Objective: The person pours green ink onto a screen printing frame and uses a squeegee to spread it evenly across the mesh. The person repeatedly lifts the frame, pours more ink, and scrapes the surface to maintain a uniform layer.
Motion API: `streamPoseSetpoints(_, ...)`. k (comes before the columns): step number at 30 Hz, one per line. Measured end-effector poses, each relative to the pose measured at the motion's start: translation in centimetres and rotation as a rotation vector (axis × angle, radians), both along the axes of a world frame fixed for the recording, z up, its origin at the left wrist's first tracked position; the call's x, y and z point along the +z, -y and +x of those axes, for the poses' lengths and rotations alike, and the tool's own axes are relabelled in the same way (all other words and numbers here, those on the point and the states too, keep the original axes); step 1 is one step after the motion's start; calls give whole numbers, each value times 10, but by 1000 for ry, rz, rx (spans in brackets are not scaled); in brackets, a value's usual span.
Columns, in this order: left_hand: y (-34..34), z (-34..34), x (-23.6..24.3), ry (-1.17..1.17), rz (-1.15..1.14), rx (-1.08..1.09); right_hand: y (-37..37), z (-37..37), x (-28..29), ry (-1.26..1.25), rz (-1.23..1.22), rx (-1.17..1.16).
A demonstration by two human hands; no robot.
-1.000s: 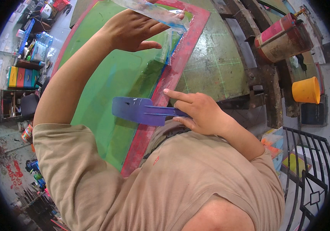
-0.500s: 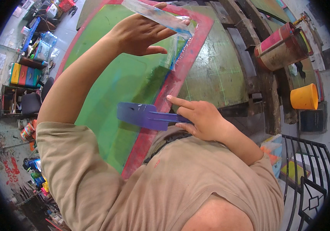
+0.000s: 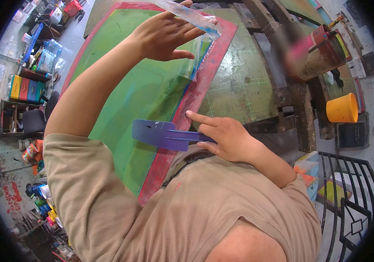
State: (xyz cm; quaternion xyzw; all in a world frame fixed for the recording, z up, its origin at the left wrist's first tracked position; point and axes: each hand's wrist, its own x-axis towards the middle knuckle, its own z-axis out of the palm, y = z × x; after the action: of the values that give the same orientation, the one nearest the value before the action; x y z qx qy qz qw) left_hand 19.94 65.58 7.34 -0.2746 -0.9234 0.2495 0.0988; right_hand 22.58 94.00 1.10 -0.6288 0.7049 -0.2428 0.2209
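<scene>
A green mesh screen point(image 3: 121, 87) in a red-stained frame point(image 3: 156, 168) lies slanting in front of me. Over its far right corner is my left hand point(image 3: 165, 37), fingers stretched and thumb apart. A clear plastic strip with blue smears point(image 3: 191, 16) runs across those fingers and partly hides them. More clear film point(image 3: 188, 70) lies along the frame's inner edge. My right hand point(image 3: 226, 135) is closed round the handle of a purple spatula point(image 3: 154, 133), whose flat blade extends left over the frame and mesh. Its index finger points out to the frame's edge.
A worn greenish board point(image 3: 235, 87) with grid lines lies right of the frame, beside dark wooden beams point(image 3: 302, 109). Farther right are a stained bucket point(image 3: 320, 52), a yellow cup point(image 3: 342, 108) and a black metal railing point(image 3: 348, 174). Coloured drawers point(image 3: 27, 88) stand at left.
My left hand has shifted slightly right with the clear strip. The right hand and spatula have barely moved. The view has tilted a little.
</scene>
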Motion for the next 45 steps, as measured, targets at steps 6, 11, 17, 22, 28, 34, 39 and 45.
streamPoseSetpoints(6, 12, 0, -18, -186, 43, -13, 0, -1, 0, 33, 0, 4)
streamPoseSetpoints(11, 22, -5, -26, -117, 26, 64, 1, -2, 2, 40, 38, 9)
streamPoseSetpoints(17, 10, -17, -5, -10, 69, -6, 1, -6, 4, 49, 86, 17)
streamPoseSetpoints(22, 16, -25, -7, 2, 146, -28, 0, -4, -3, 79, 25, -16)
streamPoseSetpoints(28, 17, -33, 0, -36, 100, -43, -1, -4, -4, 91, 14, -20)
streamPoseSetpoints(34, 19, -36, 1, -97, 38, -15, -1, -5, -6, 80, 6, -7)
streamPoseSetpoints(39, 13, -40, 7, -69, 30, 4, -4, -6, -9, 93, -42, -6)
streamPoseSetpoints(45, 6, -48, 19, 197, 142, 151, -4, -6, -15, 99, -37, -10)
